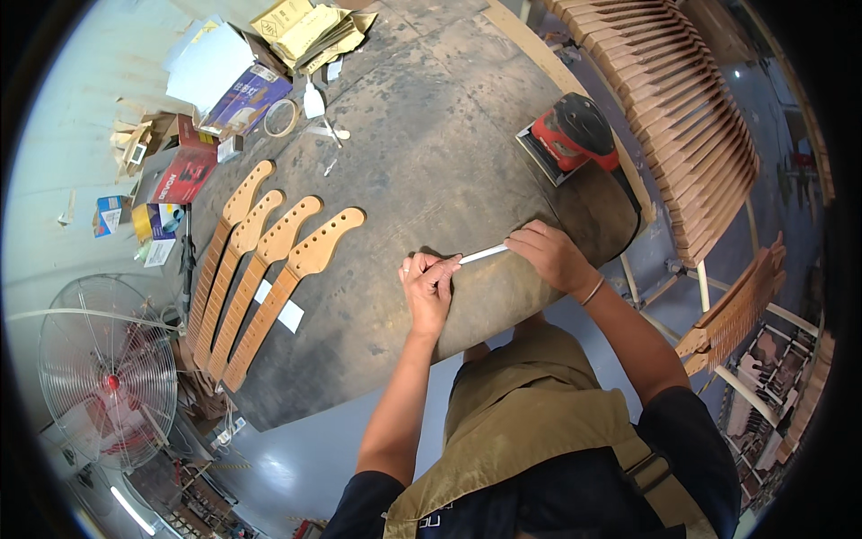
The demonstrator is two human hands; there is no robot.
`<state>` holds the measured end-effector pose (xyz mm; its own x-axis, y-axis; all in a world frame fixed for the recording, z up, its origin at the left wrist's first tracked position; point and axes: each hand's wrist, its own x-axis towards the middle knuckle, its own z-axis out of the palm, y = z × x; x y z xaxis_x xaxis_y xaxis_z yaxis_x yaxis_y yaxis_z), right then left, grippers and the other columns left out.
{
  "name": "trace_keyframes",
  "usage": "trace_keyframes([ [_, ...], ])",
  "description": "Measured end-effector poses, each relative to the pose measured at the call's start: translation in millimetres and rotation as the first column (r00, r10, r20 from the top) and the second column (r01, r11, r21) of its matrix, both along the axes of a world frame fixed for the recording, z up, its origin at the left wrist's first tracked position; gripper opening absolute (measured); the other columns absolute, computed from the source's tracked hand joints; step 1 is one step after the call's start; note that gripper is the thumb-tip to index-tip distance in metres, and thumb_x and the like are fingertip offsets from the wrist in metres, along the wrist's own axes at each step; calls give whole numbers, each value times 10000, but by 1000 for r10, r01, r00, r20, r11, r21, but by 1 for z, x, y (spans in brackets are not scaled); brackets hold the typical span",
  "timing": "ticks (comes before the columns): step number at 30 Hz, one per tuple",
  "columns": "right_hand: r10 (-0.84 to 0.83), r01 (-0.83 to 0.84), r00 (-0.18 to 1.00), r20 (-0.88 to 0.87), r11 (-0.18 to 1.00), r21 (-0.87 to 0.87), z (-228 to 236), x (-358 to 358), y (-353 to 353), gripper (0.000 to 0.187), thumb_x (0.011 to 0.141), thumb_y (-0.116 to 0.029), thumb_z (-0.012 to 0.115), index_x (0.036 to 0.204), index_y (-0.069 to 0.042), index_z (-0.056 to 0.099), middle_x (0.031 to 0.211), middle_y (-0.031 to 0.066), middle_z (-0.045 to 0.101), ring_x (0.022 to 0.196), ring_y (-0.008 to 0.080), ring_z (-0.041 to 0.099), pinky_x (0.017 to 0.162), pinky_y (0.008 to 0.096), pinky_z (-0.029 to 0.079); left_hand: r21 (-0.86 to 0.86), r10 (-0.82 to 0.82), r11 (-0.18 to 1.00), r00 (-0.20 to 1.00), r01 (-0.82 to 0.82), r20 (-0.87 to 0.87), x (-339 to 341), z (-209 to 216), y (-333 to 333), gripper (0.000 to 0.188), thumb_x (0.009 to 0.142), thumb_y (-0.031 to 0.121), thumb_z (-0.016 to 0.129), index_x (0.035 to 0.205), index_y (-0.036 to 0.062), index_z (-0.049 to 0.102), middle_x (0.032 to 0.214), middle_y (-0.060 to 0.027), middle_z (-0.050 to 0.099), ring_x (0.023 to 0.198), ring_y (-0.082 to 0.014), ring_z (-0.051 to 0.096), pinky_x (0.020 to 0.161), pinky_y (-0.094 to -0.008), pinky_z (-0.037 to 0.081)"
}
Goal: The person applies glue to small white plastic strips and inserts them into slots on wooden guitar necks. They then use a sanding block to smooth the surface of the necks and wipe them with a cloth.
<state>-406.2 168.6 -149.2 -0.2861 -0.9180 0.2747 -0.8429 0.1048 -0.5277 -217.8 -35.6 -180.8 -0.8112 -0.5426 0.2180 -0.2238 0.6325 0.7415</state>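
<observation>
1. The strip (pixel 483 254), thin and white, is at the middle of the frame, between the two hands above the table (pixel 422 144); whether it touches the top is hard to tell.
2. The left hand (pixel 426 286) pinches the strip's left end between thumb and fingers; that end is covered by the grip.
3. The right hand (pixel 546 256) grips the other end, its knuckles hiding the tip and most of the thumb.
4. Four guitar necks (pixel 310 251) lie side by side at centre left, headstocks toward the top; the paper (pixel 289 316) near them is partly covered by the rightmost neck.
5. The sander (pixel 575 135), red and black, sits at upper right; its far side is out of sight.
6. At upper left, boxes (pixel 247 101) and a stack of yellow packets (pixel 310 36) overlap, and the top packets run to the frame's edge. The small white pieces below the bottle (pixel 313 101) are too small to identify.
7. The fan (pixel 109 382), lower left, blurs into clutter behind its cage.
8. At upper right, a row of wooden pieces (pixel 669 117) is cut off by the top edge.
9. The apron (pixel 530 386) fills the lower middle, covering most of the legs.
</observation>
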Motion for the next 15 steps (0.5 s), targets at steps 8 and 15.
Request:
trace_keyframes([
  [8,-147,185,962,-231,970,156,20,68,-31,587,957,-189,639,1510,-9,560,1580,174,538,1515,322,460,1249,504,362,-83,-20,996,999,17,-39,5,-7,8,289,784,-10,791,993,177,862,789,-21,556,798,-237,515,803,-383,408],
  [15,-208,223,975,-82,929,297,-4,103,-48,731,1007,-313,626,1633,-7,407,1715,182,371,1603,317,320,1308,546,204,-181,-64,980,992,84,113,15,-3,20,316,835,-56,739,1115,72,807,1007,-78,709,920,-280,625,881,-425,508],
])
